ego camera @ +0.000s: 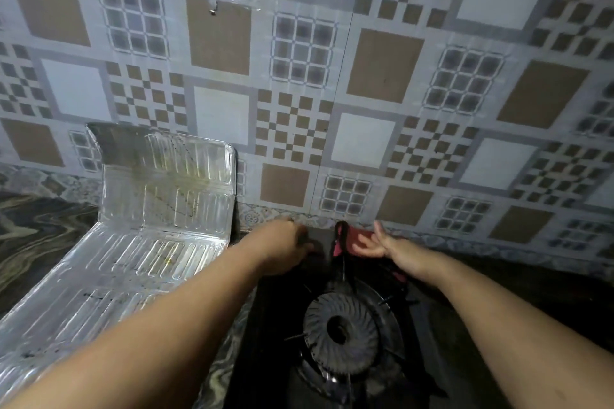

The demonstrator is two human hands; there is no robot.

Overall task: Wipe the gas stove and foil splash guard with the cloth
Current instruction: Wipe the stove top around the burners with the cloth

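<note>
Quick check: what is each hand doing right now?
Left hand: fingers curled on the dark back edge of the gas stove.
Right hand: open, fingers spread beside the red cloth.

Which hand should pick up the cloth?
Left. The left hand already curls on the cloth at the stove back edge; the right hand is open beside it.

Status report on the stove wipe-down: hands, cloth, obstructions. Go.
Left hand curled on the stove's back edge, grip unclear. Right hand open beside red cloth. Cloth bunched behind burner. Foil splash guard left, untouched.
</note>
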